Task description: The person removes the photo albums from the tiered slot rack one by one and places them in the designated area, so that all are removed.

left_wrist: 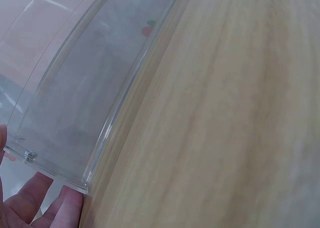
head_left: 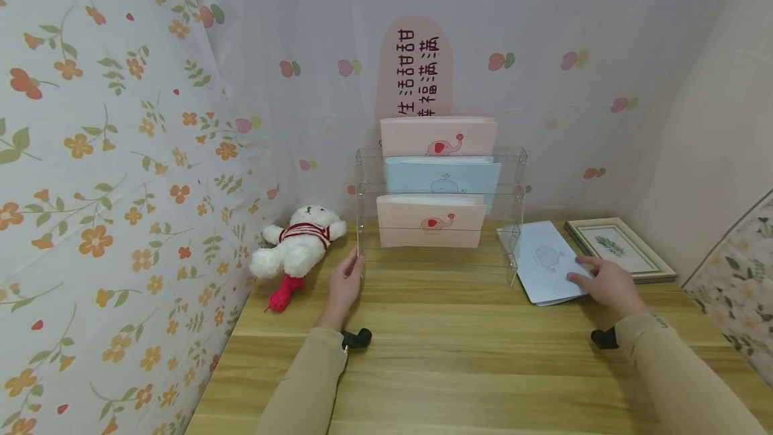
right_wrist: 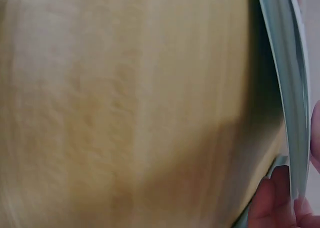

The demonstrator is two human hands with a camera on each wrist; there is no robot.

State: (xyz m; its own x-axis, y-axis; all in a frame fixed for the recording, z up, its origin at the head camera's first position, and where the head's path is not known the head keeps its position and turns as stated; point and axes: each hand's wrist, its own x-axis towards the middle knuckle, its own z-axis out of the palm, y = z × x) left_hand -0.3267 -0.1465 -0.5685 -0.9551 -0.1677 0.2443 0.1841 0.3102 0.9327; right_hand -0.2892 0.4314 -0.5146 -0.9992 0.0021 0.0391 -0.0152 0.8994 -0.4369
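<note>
Fingers (right_wrist: 267, 200) pinch the blue booklet (head_left: 549, 264) in the right-wrist view; head view shows left hand (head_left: 345, 280) flat against the clear rack (head_left: 362, 220).

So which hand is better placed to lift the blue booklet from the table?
The right hand, probably. Its fingers already lie on the blue booklet beside the clear rack, and seem to grip its edge. The left hand rests against the rack's left front corner, far from the booklet.
</note>
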